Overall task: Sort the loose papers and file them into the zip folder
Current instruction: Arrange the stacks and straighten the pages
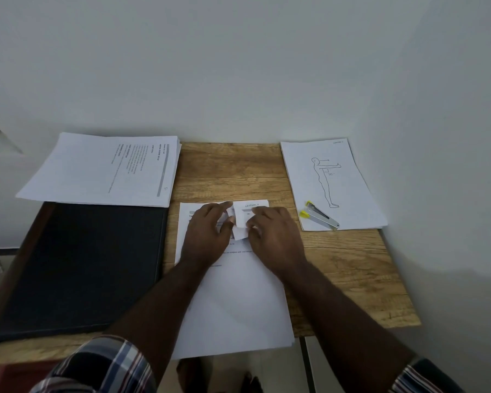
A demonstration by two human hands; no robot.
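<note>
A stack of white papers lies in the middle of the wooden table. At its top edge both hands work a small folded paper slip with handwriting on it. My left hand pinches the slip's left side, and my right hand pinches its right side. The black zip folder lies flat and closed to the left. Behind it sits a printed paper stack. At the right lies a sheet with a figure drawing.
A silver stapler with yellow ends rests on the figure sheet at the right. White walls close off the back and right of the table. The middle stack overhangs the table's front edge.
</note>
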